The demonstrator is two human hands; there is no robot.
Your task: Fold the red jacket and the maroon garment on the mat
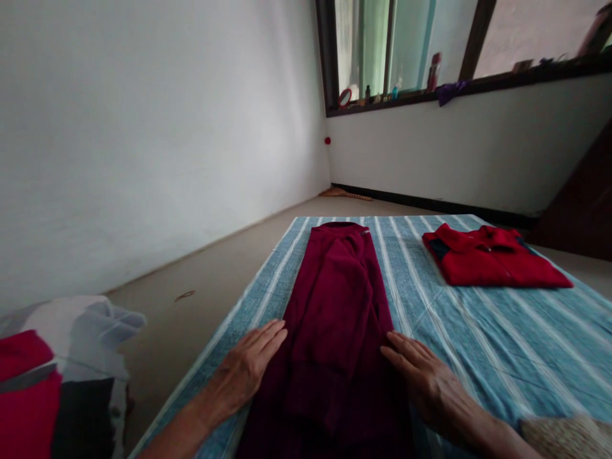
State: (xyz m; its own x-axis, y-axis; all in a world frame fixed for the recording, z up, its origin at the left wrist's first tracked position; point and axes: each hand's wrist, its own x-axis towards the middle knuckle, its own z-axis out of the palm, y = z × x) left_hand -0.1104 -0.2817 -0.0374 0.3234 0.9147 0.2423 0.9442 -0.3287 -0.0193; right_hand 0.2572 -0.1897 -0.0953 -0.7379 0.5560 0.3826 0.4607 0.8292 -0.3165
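A maroon long-sleeved garment point(335, 306) lies lengthwise on the striped blue cloth point(430, 357), folded narrow with one sleeve laid down its middle and the cuff towards me. Along its left edge rests my left hand point(251, 360), fingers stretched out and touching the fabric. My right hand point(421, 373) lies flat against the opposite edge, its fingertips on the maroon cloth. Neither hand grips anything. The garment's near end runs out of the bottom of the view.
A folded red shirt point(492, 258) with dark shoulder panels lies at the right. On the lower left is a pile of clothes point(62, 382) with red, white and black parts. A beige knitted item point(568, 440) shows at bottom right. Bottles and a purple cloth point(449, 92) are on the windowsill.
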